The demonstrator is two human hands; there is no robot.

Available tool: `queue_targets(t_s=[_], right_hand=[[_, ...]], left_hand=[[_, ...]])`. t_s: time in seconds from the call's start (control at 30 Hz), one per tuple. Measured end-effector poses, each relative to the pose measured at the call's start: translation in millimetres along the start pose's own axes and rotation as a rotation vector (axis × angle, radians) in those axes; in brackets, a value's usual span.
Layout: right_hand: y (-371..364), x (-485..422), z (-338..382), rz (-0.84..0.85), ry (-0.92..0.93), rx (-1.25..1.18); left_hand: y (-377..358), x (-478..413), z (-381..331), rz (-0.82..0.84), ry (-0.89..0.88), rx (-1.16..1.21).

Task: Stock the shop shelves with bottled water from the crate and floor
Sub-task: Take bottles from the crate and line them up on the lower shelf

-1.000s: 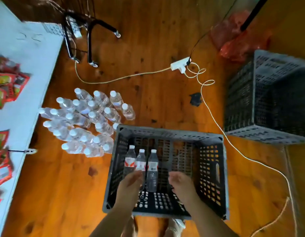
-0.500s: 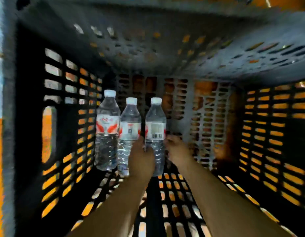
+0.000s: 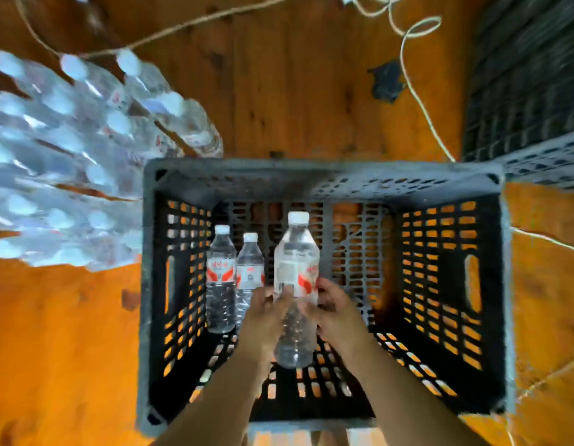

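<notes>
The grey crate (image 3: 321,185) fills the centre; a blurred cluster of floor bottles (image 3: 70,162) lies at ten o'clock. Inside, two bottles (image 3: 219,278) stand at nine o'clock of the lifted bottle (image 3: 295,268). The left hand (image 3: 266,313) and right hand (image 3: 335,313) clasp its mid-body. Full, it likely handles heavy with thin, slick walls; grip below the label.

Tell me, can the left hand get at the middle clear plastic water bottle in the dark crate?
Probably yes, once freed: the left hand is right beside the middle clear plastic water bottle, nothing between them, but it now helps hold the lifted clear bottle.
</notes>
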State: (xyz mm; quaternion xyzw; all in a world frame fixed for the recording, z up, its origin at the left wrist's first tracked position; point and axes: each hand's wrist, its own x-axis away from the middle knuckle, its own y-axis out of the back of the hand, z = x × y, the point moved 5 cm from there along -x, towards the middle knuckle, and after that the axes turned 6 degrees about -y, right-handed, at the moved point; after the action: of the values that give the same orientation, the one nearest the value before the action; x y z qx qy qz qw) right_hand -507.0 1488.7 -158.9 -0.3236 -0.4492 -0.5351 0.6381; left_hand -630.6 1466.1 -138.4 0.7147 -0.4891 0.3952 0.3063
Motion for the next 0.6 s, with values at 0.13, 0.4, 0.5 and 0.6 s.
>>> queue_targets(t_s=[0.13,0.4,0.5,0.6], right_hand=[[6,95,72,0.006,0.155,-0.040],[-1,298,185,0.116,0.508,-0.127],[-12,370,222,0.155,0.608,-0.051],[-32,432,255,0.223,0.682,0.073]], left_hand=[[7,77,-79,0.064,-0.123,0.045],[46,252,-213,0.197,-0.412,0.125],[67,320,-248,0.228,-0.529,0.162],[95,383,-273,0.208,-0.605,0.251]])
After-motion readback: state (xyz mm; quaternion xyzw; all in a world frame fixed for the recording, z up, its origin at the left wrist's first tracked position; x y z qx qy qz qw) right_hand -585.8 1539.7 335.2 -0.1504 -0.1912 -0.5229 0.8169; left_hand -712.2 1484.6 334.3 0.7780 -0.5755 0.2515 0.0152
